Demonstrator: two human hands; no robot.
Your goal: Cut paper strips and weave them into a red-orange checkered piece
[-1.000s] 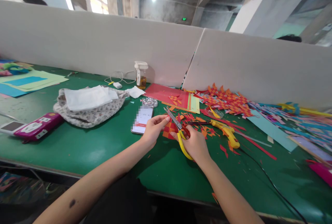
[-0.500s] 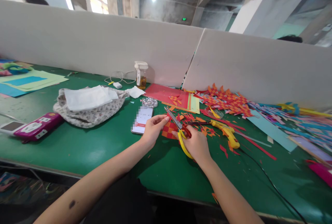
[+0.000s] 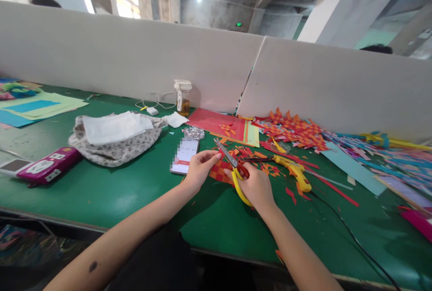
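Note:
My right hand (image 3: 258, 187) is closed round the scissors (image 3: 230, 158), which have a yellow and a red handle. Their blades point up and to the left, reaching the fingertips of my left hand (image 3: 201, 169). Thumb and forefinger of that hand pinch a small piece of red paper (image 3: 221, 151), mostly hidden by the fingers and blades. Beneath both hands is a woven red and orange paper piece (image 3: 219, 173); its outline is partly covered. Red and orange paper scraps (image 3: 270, 169) lie just beyond the right hand.
A yellow glue gun (image 3: 297, 174) with a black cord lies to the right. Left of my hands are a phone (image 3: 189, 151), a patterned cloth bag (image 3: 118, 156) and a purple case (image 3: 50, 165). Behind stand a jar (image 3: 182, 100) and woven paper shapes (image 3: 293, 127) along a partition (image 3: 135, 52).
The view has shifted very slightly. Both hands, the scissors and the red paper stay in nearly the same place.

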